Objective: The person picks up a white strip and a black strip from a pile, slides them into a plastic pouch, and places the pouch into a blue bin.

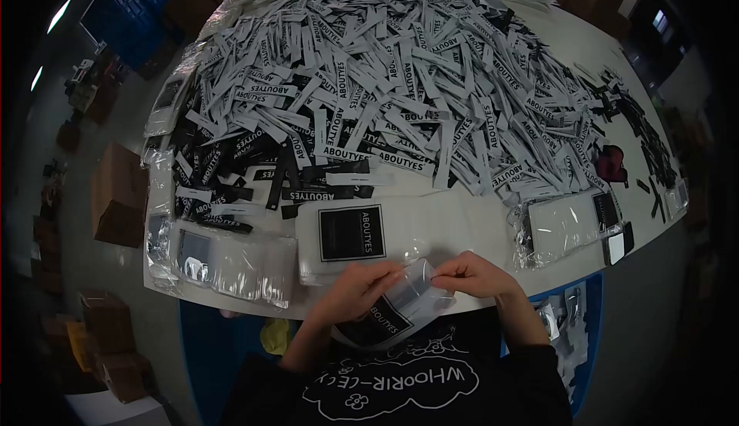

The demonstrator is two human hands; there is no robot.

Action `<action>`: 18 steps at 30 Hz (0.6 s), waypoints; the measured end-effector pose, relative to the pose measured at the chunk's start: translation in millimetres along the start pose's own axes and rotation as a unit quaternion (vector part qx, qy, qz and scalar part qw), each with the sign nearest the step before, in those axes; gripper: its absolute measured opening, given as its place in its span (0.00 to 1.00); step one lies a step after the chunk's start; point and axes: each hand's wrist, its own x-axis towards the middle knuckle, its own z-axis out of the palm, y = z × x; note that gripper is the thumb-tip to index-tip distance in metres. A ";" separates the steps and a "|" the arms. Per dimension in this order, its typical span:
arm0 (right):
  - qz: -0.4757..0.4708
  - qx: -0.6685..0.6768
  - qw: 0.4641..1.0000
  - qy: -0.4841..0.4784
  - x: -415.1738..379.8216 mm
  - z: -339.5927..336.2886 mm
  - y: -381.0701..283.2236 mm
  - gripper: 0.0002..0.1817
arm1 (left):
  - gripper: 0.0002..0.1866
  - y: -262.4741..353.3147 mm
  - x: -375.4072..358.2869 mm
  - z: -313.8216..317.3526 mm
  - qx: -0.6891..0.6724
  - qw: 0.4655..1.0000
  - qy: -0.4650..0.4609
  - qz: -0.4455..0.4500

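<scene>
Two hands hold one clear plastic bag [418,286] with a black ABOUTYES panel, and it is located at the front edge of the table [481,230], close before the person's chest. The left hand [356,294] pinches one side of the bag between thumb and fingers; the right hand [471,275] pinches the opposite side, its fingertips also pressed together. If something is inside this bag, I cannot tell.

Just beyond the hands lies a stack of similar bags [314,243], the top one showing the same panel. To its left is a pack of transparent sleeves [235,266], and to the right a shiny plastic-wrapped pack [566,222], near a small black-and-white rectangular object [618,246].

Below the table, the right blue bin [594,322] contains transparent packets, while the left blue bin [219,349] has a yellow thing [275,337] in it.

Farther on the table, a large heap of white ABOUTYES strips [369,80] occupies most of the surface, and black strips [327,193] come down close to the stack. A dark red object [611,164] rests at the heap's right border.
</scene>
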 end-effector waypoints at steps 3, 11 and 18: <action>0.001 0.018 0.998 -0.060 8.3 -1.8 4.1 0.12 | 0.09 2.4 -3.2 -5.8 0.023 0.999 -0.025 -0.014; -0.042 0.046 0.992 -0.112 7.3 -8.4 10.5 0.13 | 0.09 4.6 -5.9 0.0 0.017 1.000 0.011 -0.012; 0.041 0.060 0.989 -0.127 12.3 -7.8 0.2 0.12 | 0.08 5.2 -8.1 1.4 0.053 0.998 0.033 0.023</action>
